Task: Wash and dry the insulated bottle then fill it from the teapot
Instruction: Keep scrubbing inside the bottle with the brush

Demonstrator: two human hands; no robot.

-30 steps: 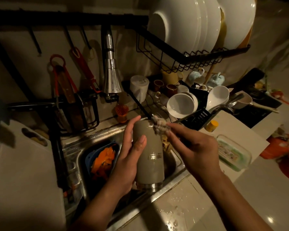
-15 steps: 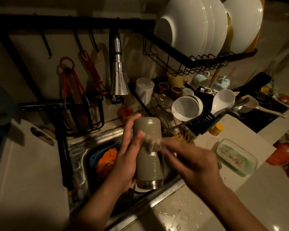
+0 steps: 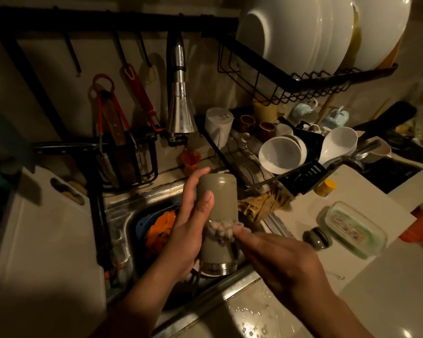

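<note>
We see the bottle (image 3: 216,211) held upright over the sink (image 3: 122,215), near the middle of the view, its closed rounded end up and its steel band at the lower end. The left hand (image 3: 186,235) grips it from the left: the fingers curl round behind, one fingertip shows over the top edge, and the thumb lies along the front. The right hand (image 3: 281,262) comes in from the near right, and its fingertips pinch a pale, lumpy scrubber (image 3: 220,231) and press it against the bottle's front, about halfway down. The scrubber is blurred, so we cannot tell what it is made of.

In the sink, left of the bottle, a blue strainer (image 3: 142,219) holds something orange. The faucet (image 3: 180,111) hangs at the far side, above and left of the bottle. A brown cloth (image 3: 261,203) lies on the sink's right edge, just beside the bottle. Beyond it a low rack (image 3: 230,152) carries white bowls (image 3: 280,154) and cups, and a high rack (image 3: 303,84) holds white plates (image 3: 291,32) on edge. On the counter (image 3: 249,318) to the right we see a lidded container (image 3: 352,230), a dark round cap (image 3: 319,237) just beside it, and a yellow-topped jar (image 3: 325,187) farther off. Drops of water lie on the near counter. A white board (image 3: 42,240) leans at the left.
</note>
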